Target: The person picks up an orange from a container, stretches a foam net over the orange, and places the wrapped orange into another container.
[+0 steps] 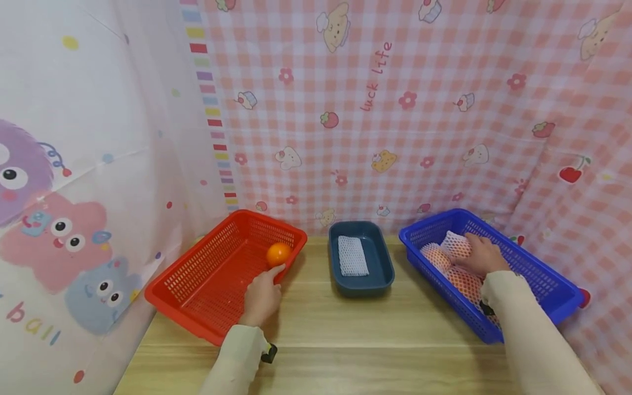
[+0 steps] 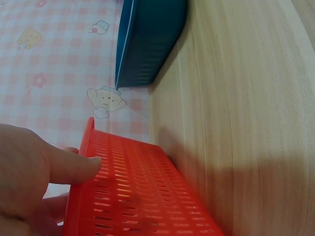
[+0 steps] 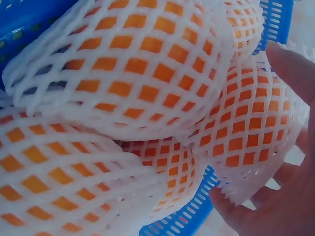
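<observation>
My left hand (image 1: 261, 298) grips the right rim of a red plastic basket (image 1: 207, 291); the left wrist view shows the thumb (image 2: 74, 167) on the basket's outer wall and fingers behind it. A bare orange (image 1: 279, 254) lies inside, just beyond my fingertips. At the right, my right hand (image 1: 484, 257) reaches into a blue basket (image 1: 553, 296) and holds an orange in a white foam net (image 3: 246, 118), thumb on one side and fingers on the other. Several more net-wrapped oranges (image 3: 142, 64) lie against it, partly hidden by my arm in the head view.
Between the baskets stands a dark teal tray (image 1: 380, 258) with a flat white foam net (image 1: 353, 256) in it. All three stand on a light wooden table (image 1: 345, 334). A pink checked cloth (image 1: 316, 137) hangs behind, a white printed one (image 1: 123, 181) at the left.
</observation>
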Demonstrator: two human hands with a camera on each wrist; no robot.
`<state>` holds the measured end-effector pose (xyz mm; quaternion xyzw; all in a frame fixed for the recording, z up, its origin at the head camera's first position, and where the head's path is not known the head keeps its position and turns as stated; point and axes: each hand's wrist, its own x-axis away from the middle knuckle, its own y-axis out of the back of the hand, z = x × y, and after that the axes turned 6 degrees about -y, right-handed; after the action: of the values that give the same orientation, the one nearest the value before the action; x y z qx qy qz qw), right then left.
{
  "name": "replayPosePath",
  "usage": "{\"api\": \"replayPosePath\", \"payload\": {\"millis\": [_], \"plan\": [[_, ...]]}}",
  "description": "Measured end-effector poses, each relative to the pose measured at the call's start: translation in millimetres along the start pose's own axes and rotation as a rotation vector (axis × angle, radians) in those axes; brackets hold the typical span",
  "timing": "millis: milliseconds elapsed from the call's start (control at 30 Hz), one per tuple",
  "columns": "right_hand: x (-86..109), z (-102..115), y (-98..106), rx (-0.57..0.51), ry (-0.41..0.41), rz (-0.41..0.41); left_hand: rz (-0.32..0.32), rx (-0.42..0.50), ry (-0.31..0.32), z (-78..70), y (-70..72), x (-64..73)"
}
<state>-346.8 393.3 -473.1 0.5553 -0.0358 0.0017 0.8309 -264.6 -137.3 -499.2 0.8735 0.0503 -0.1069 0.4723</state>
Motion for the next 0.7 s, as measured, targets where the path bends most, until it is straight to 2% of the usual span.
{"api": "replayPosePath", "payload": {"millis": [300,467,700], "plan": [[-3.1,5,9,0.021,0.042,-0.048,0.006,-0.006,0.006,0.5,1.3,-0.5],[-1.9,9,14,0.057,0.025,-0.052,0.004,-0.011,0.006,1.0,0.8,-0.3],[-6.8,8,17,0.036,-0.039,-0.019,-0.007,-0.019,-0.008,1.2,-0.5,0.1]]}}
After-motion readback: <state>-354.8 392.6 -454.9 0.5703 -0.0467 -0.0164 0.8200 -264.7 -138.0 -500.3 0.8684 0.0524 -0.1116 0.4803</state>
